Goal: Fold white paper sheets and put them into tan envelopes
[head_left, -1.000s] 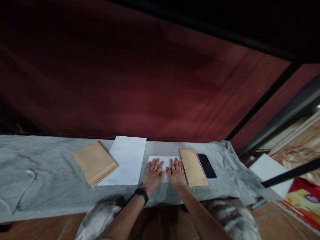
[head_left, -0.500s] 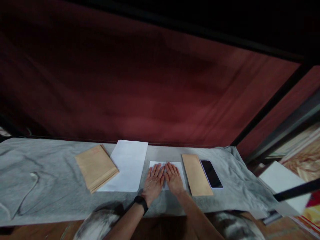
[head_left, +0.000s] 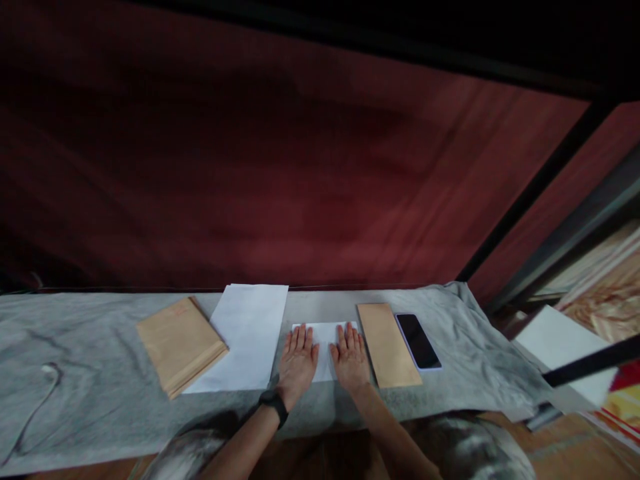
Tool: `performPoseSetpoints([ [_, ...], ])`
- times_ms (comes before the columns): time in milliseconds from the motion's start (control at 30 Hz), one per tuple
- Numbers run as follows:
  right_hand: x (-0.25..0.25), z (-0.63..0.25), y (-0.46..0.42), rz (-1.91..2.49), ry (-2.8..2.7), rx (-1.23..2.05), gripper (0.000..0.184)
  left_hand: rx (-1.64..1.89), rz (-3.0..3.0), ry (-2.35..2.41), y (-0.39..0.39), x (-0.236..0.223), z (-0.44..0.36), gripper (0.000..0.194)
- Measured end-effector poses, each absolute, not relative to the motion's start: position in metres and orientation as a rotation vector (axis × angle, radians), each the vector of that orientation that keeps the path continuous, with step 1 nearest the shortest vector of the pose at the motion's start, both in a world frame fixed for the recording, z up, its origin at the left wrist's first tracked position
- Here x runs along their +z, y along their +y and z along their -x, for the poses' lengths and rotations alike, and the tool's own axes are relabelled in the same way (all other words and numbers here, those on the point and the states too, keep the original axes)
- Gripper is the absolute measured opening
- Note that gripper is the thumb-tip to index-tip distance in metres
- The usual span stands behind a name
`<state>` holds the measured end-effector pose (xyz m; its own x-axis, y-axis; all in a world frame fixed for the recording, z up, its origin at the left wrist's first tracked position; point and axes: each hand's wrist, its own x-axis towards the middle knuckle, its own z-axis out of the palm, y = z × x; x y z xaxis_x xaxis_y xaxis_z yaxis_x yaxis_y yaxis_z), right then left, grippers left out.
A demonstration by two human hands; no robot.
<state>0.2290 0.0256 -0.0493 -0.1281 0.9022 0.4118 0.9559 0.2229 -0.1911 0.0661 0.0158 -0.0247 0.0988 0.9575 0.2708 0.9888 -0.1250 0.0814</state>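
Note:
A white sheet of paper, seemingly folded, lies on the grey cloth between and under my hands. My left hand rests flat on its left part, fingers stretched out and pointing away from me. On its right part my right hand lies flat too, fingers spread a little. A strip of paper shows between the two hands. Just right of my right hand is a brown envelope. Larger white sheets lie to the left of my left hand.
A stack of brown envelopes overlaps the white sheets' left edge. A phone lies right of the single envelope. A white cable is at the far left. The grey cloth covers the surface, with a dark red curtain behind it.
My hands have slid apart over the paper, the left one to the left and the right one slightly right. The view has shifted a little.

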Motion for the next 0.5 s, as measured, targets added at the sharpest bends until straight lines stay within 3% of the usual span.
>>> performPoseSetpoints([
  [167, -0.051, -0.229, 0.025, 1.705, -2.043, -0.16, 0.053, -0.43, 2.403, -1.778, 0.017, -0.019, -0.072, 0.049],
  [500, -0.048, -0.22, 0.024, 1.705, -2.049, -0.204, 0.051, -0.386, 2.327, -1.858, 0.014, -0.025, -0.057, 0.052],
])
